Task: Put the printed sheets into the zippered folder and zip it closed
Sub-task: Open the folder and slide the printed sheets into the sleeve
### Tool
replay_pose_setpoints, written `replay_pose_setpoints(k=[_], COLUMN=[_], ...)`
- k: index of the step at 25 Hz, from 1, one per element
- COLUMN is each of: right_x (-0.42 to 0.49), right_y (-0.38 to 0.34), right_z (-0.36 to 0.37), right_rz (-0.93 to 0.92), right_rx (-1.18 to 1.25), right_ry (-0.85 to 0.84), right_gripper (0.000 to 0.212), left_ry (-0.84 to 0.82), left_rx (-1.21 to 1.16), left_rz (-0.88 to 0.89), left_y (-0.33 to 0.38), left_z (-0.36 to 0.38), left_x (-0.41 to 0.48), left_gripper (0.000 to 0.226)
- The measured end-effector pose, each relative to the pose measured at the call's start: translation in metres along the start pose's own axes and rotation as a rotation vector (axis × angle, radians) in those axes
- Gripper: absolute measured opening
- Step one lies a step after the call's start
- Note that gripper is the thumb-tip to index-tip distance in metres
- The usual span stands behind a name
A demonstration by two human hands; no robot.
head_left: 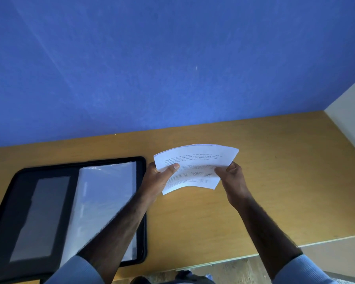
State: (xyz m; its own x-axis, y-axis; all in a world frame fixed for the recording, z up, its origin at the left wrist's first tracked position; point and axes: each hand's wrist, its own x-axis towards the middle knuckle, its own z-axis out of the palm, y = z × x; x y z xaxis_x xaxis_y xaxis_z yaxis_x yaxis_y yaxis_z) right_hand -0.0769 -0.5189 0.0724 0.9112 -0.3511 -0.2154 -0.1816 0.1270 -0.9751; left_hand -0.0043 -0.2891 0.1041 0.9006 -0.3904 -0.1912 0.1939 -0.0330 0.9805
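A thin stack of white printed sheets (199, 160) is held above the wooden desk, bowed upward in the middle. My left hand (159, 177) grips its left edge with the thumb on top. My right hand (233, 179) pinches its right edge. The black zippered folder (19, 181) lies open flat on the desk to the left, with a grey panel on its left half and clear plastic sleeves (103, 201) on its right half. My left forearm crosses over the folder's lower right corner.
The wooden desk (275, 181) meets a blue wall (172, 68) at the back and a pale panel (348, 111) at the right. The desk's front edge runs along the lower right, with floor below it.
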Motion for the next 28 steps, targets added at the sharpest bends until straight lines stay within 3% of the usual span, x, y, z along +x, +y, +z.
replay_pose_setpoints(k=[8, 15, 28], right_x=[-0.001, -0.006, -0.011], right_y=[0.005, 0.008, 0.011], right_z=[0.001, 0.004, 0.003], right_rz=[0.050, 0.019, 0.042], right_rx=[-0.062, -0.071, -0.180], right_ry=[0.008, 0.022, 0.030], right_gripper=[0.017, 0.038, 0.032], left_ry=[0.023, 0.020, 0.047], left_rx=[0.015, 0.024, 0.046], left_rz=[-0.048, -0.006, -0.056], left_y=[-0.016, -0.014, -0.016], left_z=[-0.001, -0.002, -0.005], left_x=[-0.001, -0.001, 0.000], left_gripper=[0.023, 0.025, 0.022])
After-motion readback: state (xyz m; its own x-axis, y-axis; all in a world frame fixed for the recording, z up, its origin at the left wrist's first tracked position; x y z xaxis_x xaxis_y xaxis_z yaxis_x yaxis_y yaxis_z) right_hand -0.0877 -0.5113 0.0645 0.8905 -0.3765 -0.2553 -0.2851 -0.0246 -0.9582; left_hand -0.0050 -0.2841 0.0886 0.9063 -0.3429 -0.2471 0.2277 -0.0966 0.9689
